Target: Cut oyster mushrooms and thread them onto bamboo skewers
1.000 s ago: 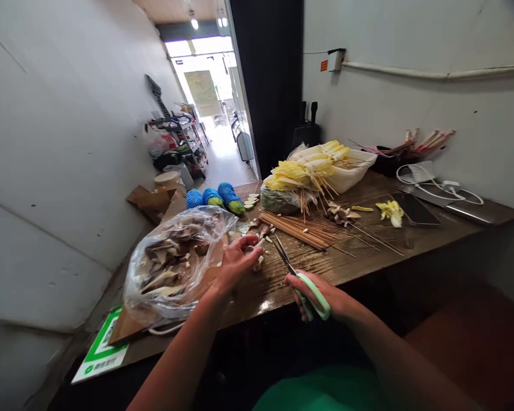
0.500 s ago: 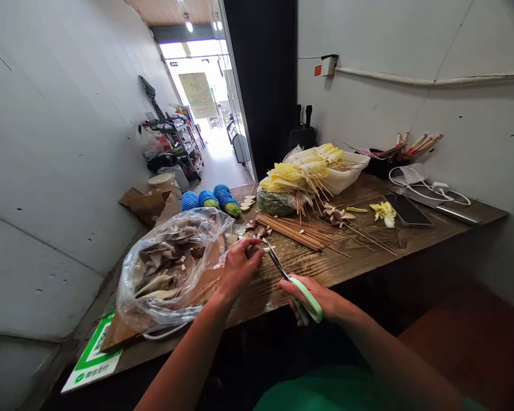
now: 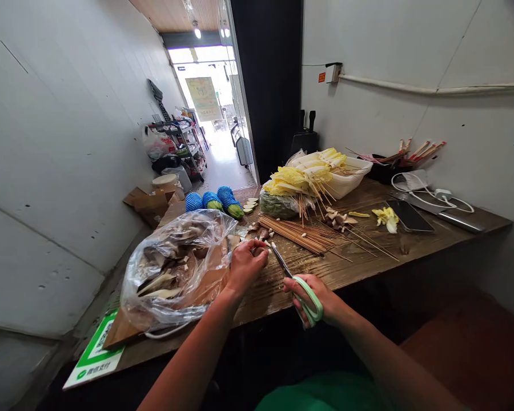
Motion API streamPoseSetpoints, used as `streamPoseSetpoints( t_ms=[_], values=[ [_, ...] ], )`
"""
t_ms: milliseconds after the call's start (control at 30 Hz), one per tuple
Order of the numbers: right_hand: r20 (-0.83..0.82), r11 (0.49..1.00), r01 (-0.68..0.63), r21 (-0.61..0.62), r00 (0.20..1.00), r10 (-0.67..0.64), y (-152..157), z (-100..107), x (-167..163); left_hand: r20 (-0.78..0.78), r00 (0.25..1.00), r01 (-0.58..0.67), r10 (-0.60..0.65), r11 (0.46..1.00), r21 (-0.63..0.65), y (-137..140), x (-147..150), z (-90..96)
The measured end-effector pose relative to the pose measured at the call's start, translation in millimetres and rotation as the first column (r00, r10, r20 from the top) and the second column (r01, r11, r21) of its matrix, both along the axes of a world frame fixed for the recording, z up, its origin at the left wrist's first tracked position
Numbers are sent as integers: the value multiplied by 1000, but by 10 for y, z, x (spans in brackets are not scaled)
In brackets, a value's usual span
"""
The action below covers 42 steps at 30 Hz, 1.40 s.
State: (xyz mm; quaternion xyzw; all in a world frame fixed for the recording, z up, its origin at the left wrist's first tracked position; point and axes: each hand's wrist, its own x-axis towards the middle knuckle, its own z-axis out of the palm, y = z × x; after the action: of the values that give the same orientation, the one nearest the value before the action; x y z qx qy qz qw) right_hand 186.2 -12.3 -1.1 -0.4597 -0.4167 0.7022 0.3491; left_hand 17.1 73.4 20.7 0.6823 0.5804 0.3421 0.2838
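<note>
My right hand (image 3: 314,297) grips the green-handled scissors (image 3: 310,302), blades pointing up and left toward my other hand. Close to the blade tips, my left hand (image 3: 248,265) pinches with thumb and fingers; a small pale bit of what looks like mushroom shows at its fingertips, the rest hidden. Just beyond lie cut mushroom pieces (image 3: 263,234) and white scraps. To the left, a clear plastic bag (image 3: 132,285) lies open with many mushrooms (image 3: 163,282) inside. A bundle of wooden skewers (image 3: 297,233) rests past the scissors, and skewered mushrooms (image 3: 336,217) lie farther right.
Skewered cabbage leaves (image 3: 300,177) are heaped on a white tub (image 3: 353,180). Zucchini in blue netting (image 3: 229,201) sit at the back beside pale slices (image 3: 251,205). A phone (image 3: 410,217), a knife (image 3: 458,221) and a white cable (image 3: 458,205) lie right on the wooden table (image 3: 278,294).
The scissors' tips have drawn slightly away from my left fingertips. The whole view has shifted a little; the bag, skewers and cabbage stay in place.
</note>
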Motion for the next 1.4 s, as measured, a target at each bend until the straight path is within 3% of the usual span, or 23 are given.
streamPoseSetpoints(
  t_ms=[100, 200, 367, 433, 533, 633, 800, 900, 1067, 1233, 1400],
  values=[
    [-97, 999, 13, -46, 995, -18, 21, -41, 36, -77, 992, -89, 96, 992, 95, 133, -96, 19],
    [-172, 996, 16, -87, 985, -31, 24, -89, 79, -207, 971, -93, 123, 984, 149, 189, -202, 80],
    [-223, 991, 24, -128, 973, -52, 48, -174, 145, -323, 932, -58, 165, 947, 315, 9, -527, 327],
    [-253, 990, 20, -138, 966, -55, 65, -196, 167, -401, 899, -80, 179, 965, 250, -30, -786, 417],
    [-285, 991, -4, -135, 958, -36, 77, -213, 180, -613, 784, -89, 98, 995, 45, 49, -1248, 450],
    [-304, 993, -12, -120, 952, -25, 76, -220, 171, -694, 717, -92, 67, 996, 1, 192, -1576, 385],
    [-303, 995, -13, -101, 953, -18, 78, -217, 154, -597, 799, 31, -73, 996, -82, 288, -1590, 263],
    [-301, 995, -11, -94, 953, -18, 81, -209, 152, -554, 833, -59, 7, 995, -78, 326, -1485, 190],
    [-303, 995, -21, -97, 953, -9, 73, -194, 153, -622, 776, -180, 107, 982, -55, 408, -1471, 114],
    [-302, 996, -31, -89, 953, 3, 75, -161, 151, -443, 889, -160, 114, 985, -68, 441, -1520, 60],
    [-297, 995, -38, -88, 955, 10, 87, -200, 162, -351, 926, -173, 138, 982, -70, 488, -1470, 12]
  ],
)
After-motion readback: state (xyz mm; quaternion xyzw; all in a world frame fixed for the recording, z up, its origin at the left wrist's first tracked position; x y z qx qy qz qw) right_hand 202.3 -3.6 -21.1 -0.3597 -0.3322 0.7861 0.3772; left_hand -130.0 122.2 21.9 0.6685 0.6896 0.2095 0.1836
